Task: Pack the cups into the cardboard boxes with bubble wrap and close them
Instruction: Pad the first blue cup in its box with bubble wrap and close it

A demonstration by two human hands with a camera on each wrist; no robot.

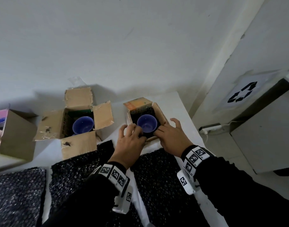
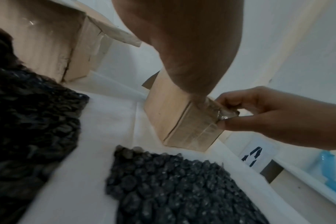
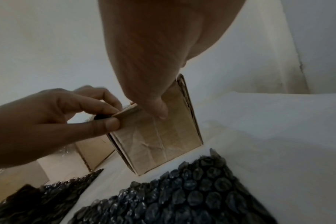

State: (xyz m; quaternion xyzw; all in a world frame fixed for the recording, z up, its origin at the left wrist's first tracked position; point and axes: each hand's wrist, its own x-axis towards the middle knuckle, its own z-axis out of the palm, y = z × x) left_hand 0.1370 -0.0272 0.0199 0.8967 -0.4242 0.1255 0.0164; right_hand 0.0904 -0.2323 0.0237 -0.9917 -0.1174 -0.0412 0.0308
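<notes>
Three cardboard boxes stand on the white table [image 1: 176, 102], and the small box [image 1: 158, 112] at the right serves as the landmark. Inside it sits one blue cup [image 1: 147, 123], upright, with black bubble wrap [image 1: 134, 116] lining the space around it. The left hand [image 1: 130, 141] pinches the near left corner of the small box's rim, thumb outside and fingers curled over the edge; the left hand [image 3: 54, 119] shows this grip clearly from the right wrist view. The right hand [image 1: 171, 138] grips the near right corner likewise, and in the left wrist view the right hand [image 2: 269, 116] has thumb and fingers closed on the taped edge. To the left of the small box stands the larger open box [image 1: 50, 123], all four flaps spread, holding a second blue cup [image 1: 82, 127]. Further left again is a third box [image 1: 17, 136], its contents hidden. Nearer the person than the small box lie three loose sheets of black bubble wrap: one [image 1: 158, 181] just in front of it, a middle sheet [image 1: 78, 174], and a third sheet [image 1: 17, 194] furthest left.
</notes>
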